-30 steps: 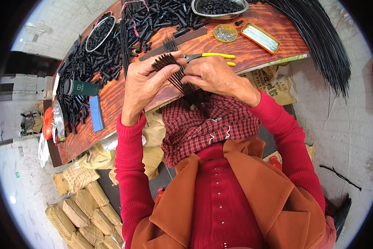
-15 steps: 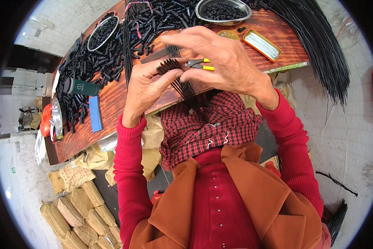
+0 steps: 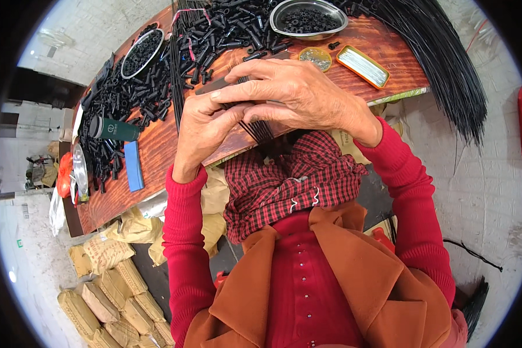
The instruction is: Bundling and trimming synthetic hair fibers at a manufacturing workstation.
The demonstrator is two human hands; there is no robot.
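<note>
My left hand (image 3: 201, 134) and my right hand (image 3: 293, 93) are raised close to the camera, both closed on a small bunch of thin black rods (image 3: 258, 131) whose ends poke out below my fingers. My right hand lies over the top of the bunch and covers most of it. Behind my hands runs a brown wooden table (image 3: 156, 151) strewn with many small black tubes (image 3: 214, 35). A red checked cloth (image 3: 284, 180) lies on my lap below my hands.
Two round metal bowls of black parts (image 3: 308, 18) (image 3: 142, 52) stand at the back. A round tin (image 3: 314, 58) and an orange oblong tin (image 3: 363, 66) lie right of centre. A long sheaf of black rods (image 3: 446, 69) hangs off the right edge. A dark green bottle (image 3: 113, 129), a blue strip (image 3: 134, 166), stacked sacks (image 3: 110, 296).
Both hands rose toward the camera with the rod bunch. My right hand moved over the bunch, hiding the fanned rods and the yellow-handled tool on the table.
</note>
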